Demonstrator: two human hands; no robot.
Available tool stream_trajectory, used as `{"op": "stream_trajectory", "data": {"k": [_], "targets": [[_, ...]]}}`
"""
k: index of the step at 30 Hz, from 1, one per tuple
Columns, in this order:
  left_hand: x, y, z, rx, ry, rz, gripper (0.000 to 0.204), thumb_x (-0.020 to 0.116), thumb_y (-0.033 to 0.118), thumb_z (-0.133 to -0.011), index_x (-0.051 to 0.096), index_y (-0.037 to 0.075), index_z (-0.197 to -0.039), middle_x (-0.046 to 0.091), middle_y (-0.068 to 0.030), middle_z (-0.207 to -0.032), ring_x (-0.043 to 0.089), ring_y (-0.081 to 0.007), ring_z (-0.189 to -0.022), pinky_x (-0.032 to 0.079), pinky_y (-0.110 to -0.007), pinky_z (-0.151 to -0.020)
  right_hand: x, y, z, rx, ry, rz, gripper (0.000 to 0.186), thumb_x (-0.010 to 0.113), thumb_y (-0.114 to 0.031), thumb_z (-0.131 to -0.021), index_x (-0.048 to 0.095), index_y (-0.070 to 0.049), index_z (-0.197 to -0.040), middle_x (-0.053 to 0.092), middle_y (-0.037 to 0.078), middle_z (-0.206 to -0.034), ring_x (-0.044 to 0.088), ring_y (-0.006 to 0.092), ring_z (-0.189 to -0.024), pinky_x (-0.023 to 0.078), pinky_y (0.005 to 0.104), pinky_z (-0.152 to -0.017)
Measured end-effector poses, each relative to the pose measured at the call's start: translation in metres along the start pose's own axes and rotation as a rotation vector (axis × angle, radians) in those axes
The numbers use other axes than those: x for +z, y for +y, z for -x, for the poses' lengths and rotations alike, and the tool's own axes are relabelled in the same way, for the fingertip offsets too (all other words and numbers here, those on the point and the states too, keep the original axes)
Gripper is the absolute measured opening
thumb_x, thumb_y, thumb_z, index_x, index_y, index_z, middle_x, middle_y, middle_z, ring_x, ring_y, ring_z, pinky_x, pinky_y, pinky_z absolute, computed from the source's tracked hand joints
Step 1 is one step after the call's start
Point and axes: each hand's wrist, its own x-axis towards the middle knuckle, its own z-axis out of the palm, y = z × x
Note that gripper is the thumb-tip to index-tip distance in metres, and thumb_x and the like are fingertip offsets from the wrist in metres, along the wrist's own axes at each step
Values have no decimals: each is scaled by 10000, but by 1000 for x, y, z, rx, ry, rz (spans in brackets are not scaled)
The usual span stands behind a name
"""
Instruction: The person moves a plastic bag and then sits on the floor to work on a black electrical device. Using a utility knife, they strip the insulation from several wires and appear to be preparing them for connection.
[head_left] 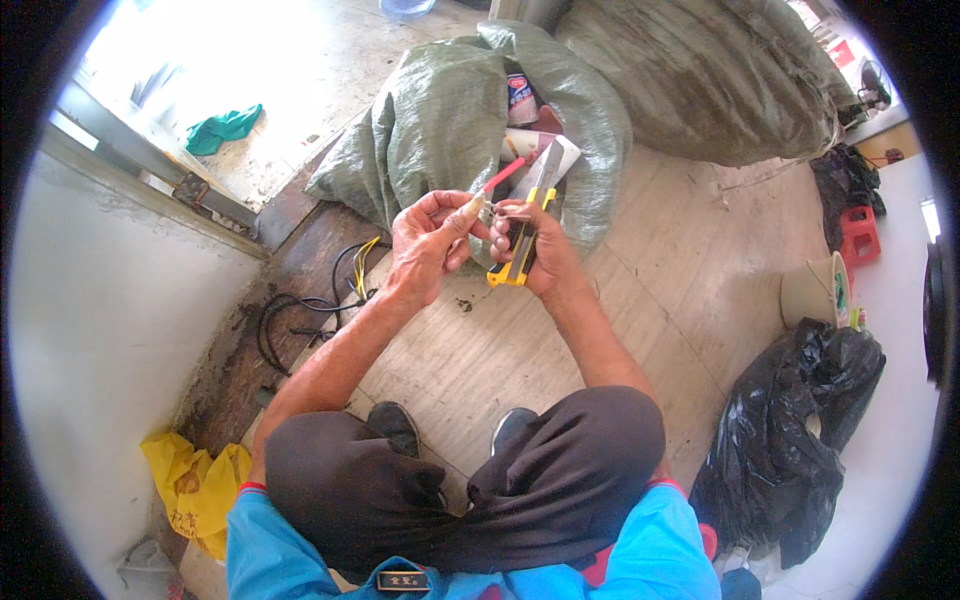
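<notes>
My right hand [535, 255] grips a yellow and black utility knife [522, 240] with its long blade [547, 165] pointing up and away. My left hand [428, 240] pinches a thin red wire [503, 176] between thumb and fingers, its end lying against the blade. Both hands meet above the wooden floor, in front of an open green woven sack [450, 120] that holds cans and scrap. My knees and black shoes show below the hands.
A second large green sack [710, 75] lies behind on the right. Black cables [300, 310] coil on the floor at left. A yellow plastic bag [195, 490] sits lower left, a black rubbish bag [790, 440] at right, a red stool [860, 235] beyond.
</notes>
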Motion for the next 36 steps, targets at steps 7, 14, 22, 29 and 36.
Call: {"op": "stream_trajectory", "data": {"k": [7,14,22,29,36], "targets": [[-5,14,-5,-14,34,71,310,737,195,-875,671,-2,-1105,549,19,-641,399,-18,-441,262,-184,-392,11,15,4,35,-136,-9,132,602,-144,-927,602,-45,-1014,603,61,-772,563,151,-596,435,270,-464],[-8,4,-8,-83,115,119,131,682,148,-872,672,52,-960,509,48,-602,343,-11,-395,224,-183,-362,12,21,7,82,-99,72,124,638,-135,-925,627,-38,-1001,626,68,-785,580,143,-591,452,270,-477],[-1,-14,-11,-13,186,106,169,653,208,-898,657,43,-933,566,19,-648,480,-52,-475,353,-217,-415,12,25,5,10,-72,95,159,674,-127,-907,640,-20,-1020,657,81,-787,618,151,-608,461,271,-484],[5,-21,-8,18,139,-87,288,534,296,-977,591,15,-1009,665,-85,-815,530,-102,-543,485,-252,-502,12,31,5,-60,-65,151,121,681,-129,-906,670,-24,-966,665,71,-790,615,142,-609,459,264,-488],[3,-29,-8,-28,185,-233,332,485,358,-993,561,35,-1000,648,-60,-806,477,-88,-504,412,-245,-406,13,48,3,-86,29,180,126,682,-154,-914,693,-47,-980,669,52,-788,606,119,-598,448,250,-479]]}}
